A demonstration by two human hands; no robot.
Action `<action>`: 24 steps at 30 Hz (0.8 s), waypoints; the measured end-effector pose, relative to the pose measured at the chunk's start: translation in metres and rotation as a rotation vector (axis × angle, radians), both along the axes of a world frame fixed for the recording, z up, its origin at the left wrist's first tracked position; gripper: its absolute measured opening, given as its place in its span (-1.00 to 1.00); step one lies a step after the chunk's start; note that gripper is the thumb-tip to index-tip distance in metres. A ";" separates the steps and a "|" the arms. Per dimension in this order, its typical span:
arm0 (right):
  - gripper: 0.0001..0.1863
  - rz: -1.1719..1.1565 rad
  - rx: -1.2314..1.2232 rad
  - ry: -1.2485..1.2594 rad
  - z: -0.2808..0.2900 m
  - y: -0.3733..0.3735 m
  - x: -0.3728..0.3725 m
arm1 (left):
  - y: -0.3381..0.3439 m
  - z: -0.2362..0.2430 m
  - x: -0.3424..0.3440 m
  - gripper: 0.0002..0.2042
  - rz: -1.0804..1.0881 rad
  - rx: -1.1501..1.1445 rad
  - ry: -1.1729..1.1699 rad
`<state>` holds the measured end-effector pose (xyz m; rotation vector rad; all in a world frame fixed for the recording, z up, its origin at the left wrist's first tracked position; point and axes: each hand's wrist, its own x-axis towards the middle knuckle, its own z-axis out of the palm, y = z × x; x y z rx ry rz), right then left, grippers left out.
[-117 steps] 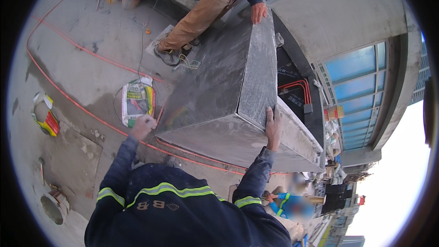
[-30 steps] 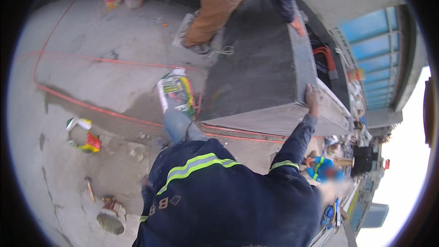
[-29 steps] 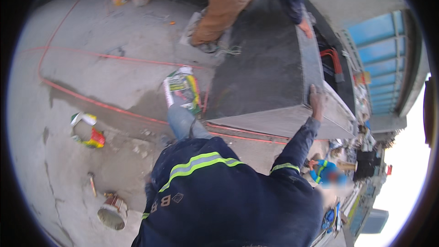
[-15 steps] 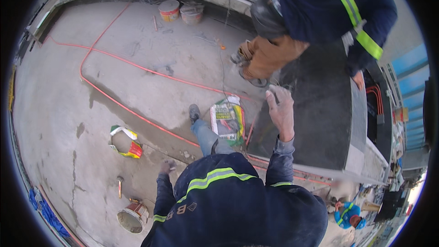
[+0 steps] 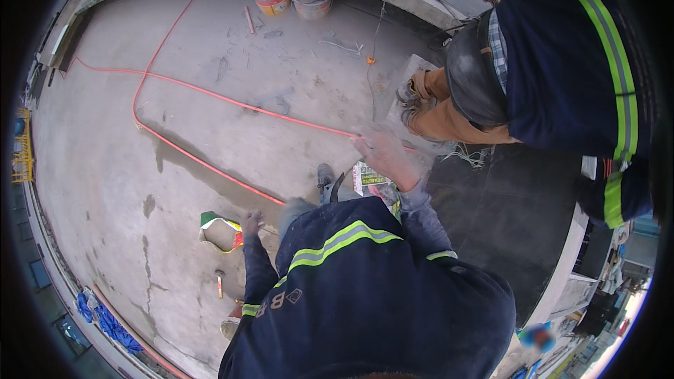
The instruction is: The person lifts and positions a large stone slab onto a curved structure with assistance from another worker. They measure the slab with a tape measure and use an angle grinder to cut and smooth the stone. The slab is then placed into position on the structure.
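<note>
My left hand (image 5: 253,222) hangs by my left side with fingers apart, holding nothing. In the picture it overlaps the right side of an opened bag (image 5: 209,218) with grey material inside. My right hand (image 5: 386,158) is stretched out in front of me, blurred by motion, its fingers loosely extended and nothing seen in it. Behind and below that hand lies a printed white, yellow and green bag (image 5: 366,181) on the floor, partly covered by my arm. A red hose (image 5: 246,105) runs across the concrete and passes behind my right hand.
A co-worker (image 5: 562,63) in a dark reflective jacket stands close on the right, by a dark raised slab (image 5: 484,217). Two buckets (image 5: 272,0) stand against the far ledge. A hammer-like tool (image 5: 220,285) and a partly hidden bucket (image 5: 229,328) are at lower left.
My view has shifted. My right hand has dropped and moved left from its raised place over the slab. The co-worker appears farther right, with a hand near the ledge.
</note>
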<state>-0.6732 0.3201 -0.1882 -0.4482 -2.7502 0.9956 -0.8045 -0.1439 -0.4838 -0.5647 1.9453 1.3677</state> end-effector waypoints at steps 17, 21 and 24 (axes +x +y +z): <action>-0.66 -0.149 0.028 -0.237 -0.064 0.044 -0.186 | 0.046 -0.090 -0.226 -0.69 -0.517 -0.095 -0.319; -0.68 -0.264 0.026 -0.038 -0.047 0.057 -0.240 | 0.106 -0.081 -0.368 -0.68 -0.520 -0.051 -0.291; -0.68 -0.294 0.016 -0.100 -0.044 0.078 -0.271 | 0.141 -0.077 -0.477 -0.74 -0.532 -0.125 -0.194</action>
